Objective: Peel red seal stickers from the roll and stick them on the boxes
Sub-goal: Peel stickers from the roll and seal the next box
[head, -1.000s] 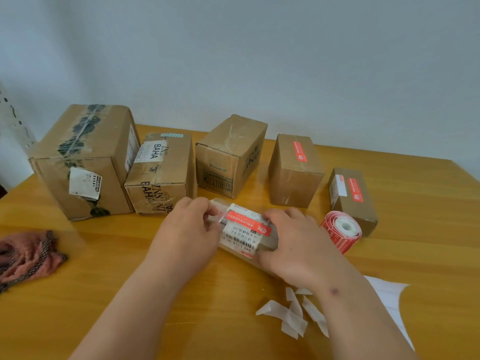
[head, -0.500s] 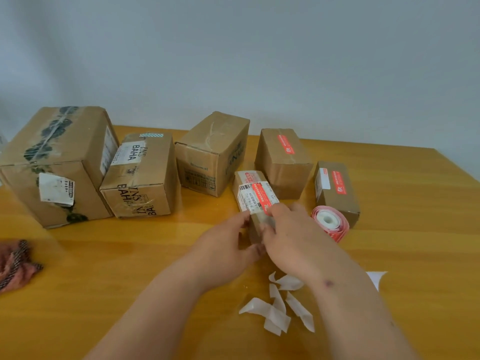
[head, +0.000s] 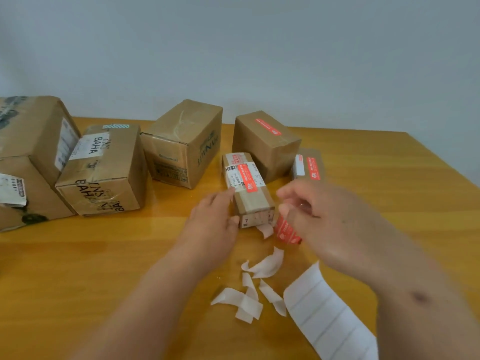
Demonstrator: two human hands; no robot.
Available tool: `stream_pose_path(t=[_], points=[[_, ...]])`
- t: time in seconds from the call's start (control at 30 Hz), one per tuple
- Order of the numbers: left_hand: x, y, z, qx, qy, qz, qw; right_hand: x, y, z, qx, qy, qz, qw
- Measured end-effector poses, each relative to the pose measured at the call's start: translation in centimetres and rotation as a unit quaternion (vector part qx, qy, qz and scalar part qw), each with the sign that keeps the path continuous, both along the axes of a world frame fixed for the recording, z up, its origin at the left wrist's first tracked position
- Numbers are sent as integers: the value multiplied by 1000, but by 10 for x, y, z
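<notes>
While the left hand (head: 213, 219) rests against the near left side of a narrow cardboard box (head: 249, 188), its fingers laid fairly straight along the box's wall and the thumb touching the near end, the right hand (head: 319, 216) hangs just to the box's right, blurred, with its fingers loosely bent. I cannot tell whether the right hand has hold of anything. The narrow box lies lengthwise on the wooden table (head: 78, 268), pointing toward twelve o'clock, and a red seal sticker (head: 250, 178) sits across the white shipping label on its top.

Just under the right hand, at about four o'clock from the narrow box, the red sticker roll (head: 285, 229) shows only in part. A strip of white backing paper (head: 327, 315) runs from below the right forearm toward five o'clock, out to the picture's lower edge. Torn backing scraps (head: 249, 294) lie scattered at six o'clock from the narrow box, between the two forearms.

At one o'clock from the narrow box stands a squat box (head: 265, 149) with a red seal on its top, and at three o'clock a small box (head: 309, 165), partly behind the right hand, carries a red seal beside a white label. At eleven o'clock a taped carton (head: 184, 144) bears no red seal that I can see. Further round, at nine o'clock, comes a carton marked BAHA (head: 104, 172), and touching it on the far left a large carton (head: 33, 152) cut off by the picture's edge.
</notes>
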State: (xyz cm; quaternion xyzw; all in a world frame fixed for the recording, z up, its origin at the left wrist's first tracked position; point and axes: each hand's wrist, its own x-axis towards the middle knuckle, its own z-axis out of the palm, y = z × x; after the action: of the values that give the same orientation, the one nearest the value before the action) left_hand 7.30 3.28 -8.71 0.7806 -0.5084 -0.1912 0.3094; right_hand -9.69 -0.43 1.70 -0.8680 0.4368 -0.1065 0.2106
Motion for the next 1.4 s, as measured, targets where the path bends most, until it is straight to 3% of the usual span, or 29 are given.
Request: stream_pose_path(t=[0.17, 0.3, 0.37, 0.5, 0.57, 0.7, 0.83, 0.93, 1.03, 1.13, 1.27, 1.4], points=[[-29, 24, 18, -54, 20, 5, 998, -38, 4, 3, 11, 68, -55, 996], [-54, 35, 23, -17, 53, -65, 996, -47, -2, -35, 60, 227, -60, 970], [-64, 39, 21, 20, 52, -97, 994, -48, -5, -62, 77, 236, -68, 966], [-77, 44, 16, 75, -54, -128, 987, -50, -5, -90, 53, 139, -69, 986], [-81, 47, 13, 45, -66, -116, 990, -52, -4, -90, 34, 91, -63, 993], [-78, 55, 15, -43, 68, -88, 993, -53, 4, -74, 2, -48, -47, 998], [-71, 63, 31, -107, 256, -141, 950, -47, 15, -52, 45, -164, -6, 985], [-65, 65, 34, -111, 256, -111, 954, -43, 25, -43, 105, -225, 21, 969], [-63, 68, 33, -104, 247, -73, 961, -42, 30, -35, 174, -268, 17, 947], [-60, 69, 34, -119, 242, -105, 957, -41, 35, -30, 249, -284, 39, 925], [-55, 69, 37, -145, 201, -147, 958, -37, 34, -32, 214, -267, 40, 939], [-48, 69, 39, -134, 202, -96, 965, -34, 28, -36, 184, -290, 2, 939]])
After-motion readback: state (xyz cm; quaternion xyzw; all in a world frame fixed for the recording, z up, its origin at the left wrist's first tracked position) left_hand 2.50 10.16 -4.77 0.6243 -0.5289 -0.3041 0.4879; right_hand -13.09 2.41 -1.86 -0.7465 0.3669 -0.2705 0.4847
